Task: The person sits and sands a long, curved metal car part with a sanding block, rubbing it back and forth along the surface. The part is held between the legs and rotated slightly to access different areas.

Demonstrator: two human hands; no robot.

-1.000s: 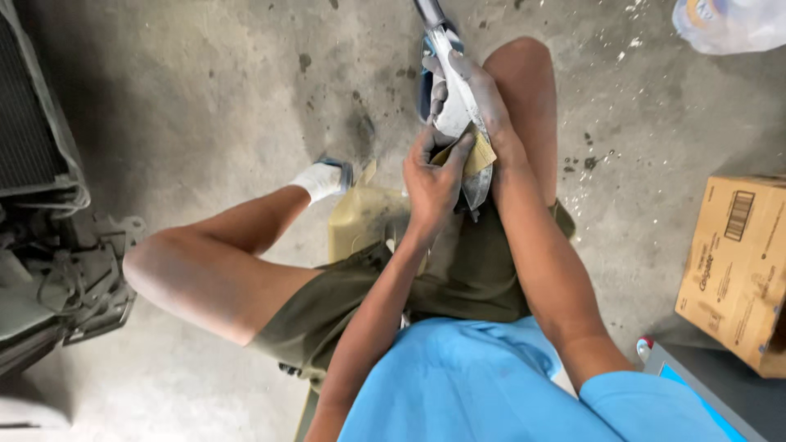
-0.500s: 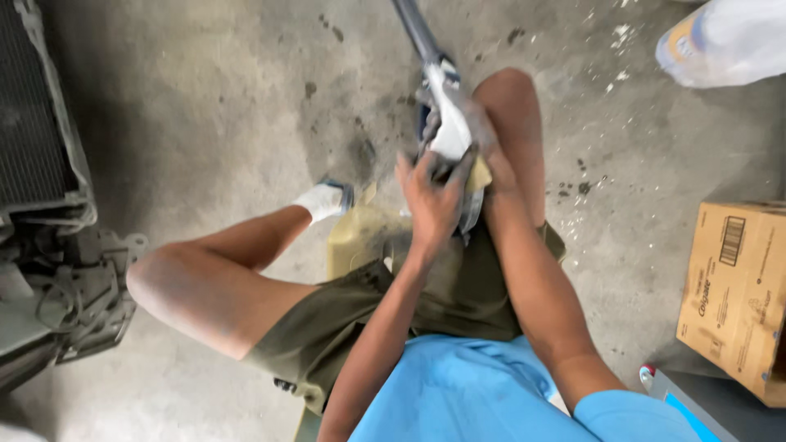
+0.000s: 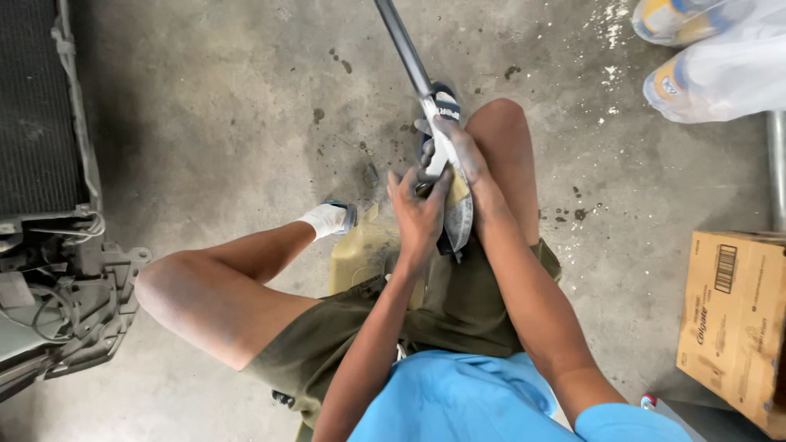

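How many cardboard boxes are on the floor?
1: a brown cardboard box at the right edge, beside the person's right arm. Part of it runs out of view; others may be hidden.

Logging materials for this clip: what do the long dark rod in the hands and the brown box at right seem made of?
Long dark rod: probably metal, a straight, slim shaft with a dull grey sheen. Brown box: corrugated cardboard, matte tan with folded edges.

The single head-worn camera is looking steeply down from close above the seated person's lap, facing forward over the knees, taking in both hands [image 3: 434,192] near the middle and the concrete floor [image 3: 246,106] spreading out all around.
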